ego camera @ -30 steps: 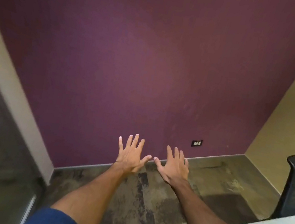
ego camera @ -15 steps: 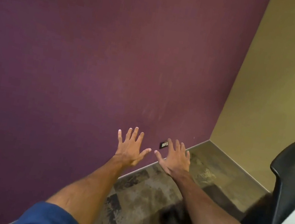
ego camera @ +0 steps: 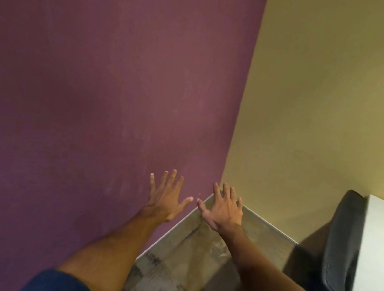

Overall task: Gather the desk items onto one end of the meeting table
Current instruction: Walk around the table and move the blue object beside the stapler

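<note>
Both bare hands, left (ego camera: 165,199) and right (ego camera: 224,210), were spread wide, holding nothing; the white tabletop (ego camera: 380,265) showed no items, so handling couldn't be judged.

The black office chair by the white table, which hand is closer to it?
Right. The right hand is spread open in the air, left of the black office chair with floor between them; the left hand is farther left, before the purple wall.
</note>
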